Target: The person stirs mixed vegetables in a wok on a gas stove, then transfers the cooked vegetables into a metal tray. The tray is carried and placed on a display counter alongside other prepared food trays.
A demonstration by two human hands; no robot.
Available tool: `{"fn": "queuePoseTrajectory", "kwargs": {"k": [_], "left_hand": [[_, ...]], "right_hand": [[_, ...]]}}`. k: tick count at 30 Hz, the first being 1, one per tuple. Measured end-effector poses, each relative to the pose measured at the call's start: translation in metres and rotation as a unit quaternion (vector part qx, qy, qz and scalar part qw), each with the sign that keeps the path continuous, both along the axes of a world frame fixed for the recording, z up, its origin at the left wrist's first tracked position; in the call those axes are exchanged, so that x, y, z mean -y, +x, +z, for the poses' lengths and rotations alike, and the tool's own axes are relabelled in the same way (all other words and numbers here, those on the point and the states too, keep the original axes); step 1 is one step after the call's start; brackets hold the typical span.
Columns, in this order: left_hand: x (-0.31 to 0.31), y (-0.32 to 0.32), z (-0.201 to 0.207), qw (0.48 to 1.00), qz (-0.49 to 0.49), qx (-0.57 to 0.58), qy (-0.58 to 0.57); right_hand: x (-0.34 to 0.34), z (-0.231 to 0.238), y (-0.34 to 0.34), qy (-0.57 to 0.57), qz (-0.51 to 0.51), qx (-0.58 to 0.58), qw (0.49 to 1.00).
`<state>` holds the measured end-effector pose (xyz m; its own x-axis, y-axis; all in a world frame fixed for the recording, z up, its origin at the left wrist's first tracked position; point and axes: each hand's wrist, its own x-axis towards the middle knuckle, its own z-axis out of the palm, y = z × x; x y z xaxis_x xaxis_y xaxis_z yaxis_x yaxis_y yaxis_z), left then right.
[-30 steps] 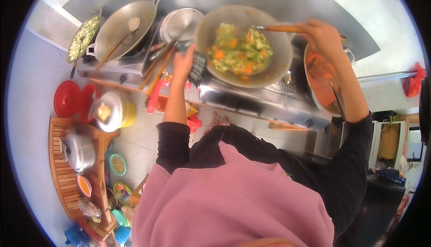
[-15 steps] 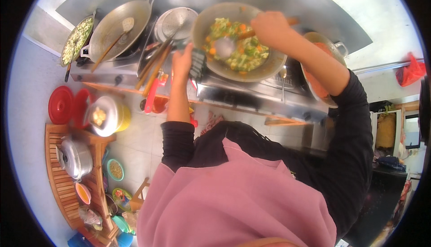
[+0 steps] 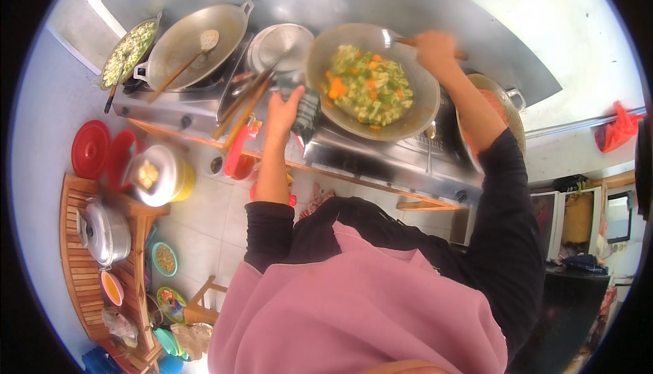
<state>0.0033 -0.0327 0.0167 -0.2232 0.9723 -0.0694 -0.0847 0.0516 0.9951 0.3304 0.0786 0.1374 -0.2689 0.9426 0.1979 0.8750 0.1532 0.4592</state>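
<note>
A large metal wok [image 3: 428,95] of chopped vegetables [image 3: 371,88], green with orange carrot pieces, sits on the stove in front of me. My right hand [image 3: 437,53], at the wok's far right side, is closed round the wooden handle of a spatula [image 3: 408,41]. Its metal head is near the far rim, above the vegetables, and blurred. By the wok's left rim, my left hand [image 3: 283,110] grips a folded dark checked cloth [image 3: 306,110]. The cloth presses against the wok's side; whether a wok handle lies under it I cannot tell.
Left along the stove are stacked metal strainers [image 3: 280,44], long wooden-handled utensils [image 3: 239,112], another wok [image 3: 173,68] and a pan of chopped greens [image 3: 132,51]. At right stands a pan of reddish food [image 3: 507,112]. A spoon [image 3: 430,146] lies on the stove's front. Below left is a slatted wooden bench [image 3: 85,258].
My right hand has moved away and slightly right, lifting the spatula from the vegetables toward the far rim. My left hand stays on the cloth. The whole view has shifted slightly.
</note>
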Motion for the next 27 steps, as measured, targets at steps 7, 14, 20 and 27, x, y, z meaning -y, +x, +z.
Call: {"fn": "queuePoseTrajectory", "kwargs": {"k": [7,14,20,27], "left_hand": [[-0.018,-0.002,-0.014,0.996,0.006,-0.083,-0.030],[-0.032,-0.004,-0.016,0.999,-0.011,-0.041,-0.028],[-0.029,-0.005,-0.004,0.998,-0.031,-0.013,-0.050],[-0.029,-0.004,-0.004,0.999,-0.021,-0.020,-0.026]], "right_hand": [[-0.042,0.004,0.016,-0.044,0.048,-0.068,0.996],[-0.055,-0.002,0.003,-0.170,0.289,-0.129,0.933],[-0.011,0.019,0.027,-0.146,0.327,-0.085,0.930],[0.069,0.067,0.094,-0.013,0.246,-0.110,0.963]]}}
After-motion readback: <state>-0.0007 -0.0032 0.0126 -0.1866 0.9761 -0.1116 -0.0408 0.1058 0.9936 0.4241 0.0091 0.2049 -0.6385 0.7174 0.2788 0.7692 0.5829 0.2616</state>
